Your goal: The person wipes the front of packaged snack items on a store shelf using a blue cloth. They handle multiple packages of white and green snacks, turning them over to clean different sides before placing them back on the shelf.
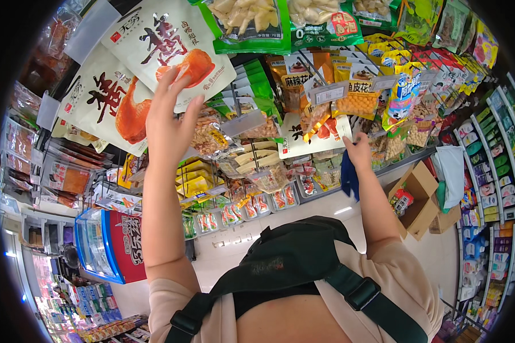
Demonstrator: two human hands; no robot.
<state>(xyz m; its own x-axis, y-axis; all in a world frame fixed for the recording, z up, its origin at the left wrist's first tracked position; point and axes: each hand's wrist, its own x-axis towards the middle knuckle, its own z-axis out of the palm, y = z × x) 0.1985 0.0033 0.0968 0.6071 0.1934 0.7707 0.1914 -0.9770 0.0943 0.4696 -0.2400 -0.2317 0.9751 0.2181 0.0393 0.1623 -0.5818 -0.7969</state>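
My left hand [171, 115] is raised with its fingers apart in front of two large cream snack bags, an upper bag [178, 38] and a lower bag [107, 103]. Both bear pictures of brown cooked meat; whether my fingertips touch the upper one is hard to tell. My right hand [359, 151] pinches the edge of a smaller-looking cream snack bag [289, 139] between thumb and fingers. A dark blue cloth [349, 173] hangs beneath that hand. Part of the right-hand bag is hidden behind an orange packet [315, 118] hanging from the rack.
Hooks with clear price-tag holders [242, 123] jut out among yellow nut packets [356, 92] and green bags [249, 25]. An open cardboard box [416, 201] stands on the floor at right, near stocked shelves [489, 171]. A red-and-blue chest freezer [111, 246] is at left.
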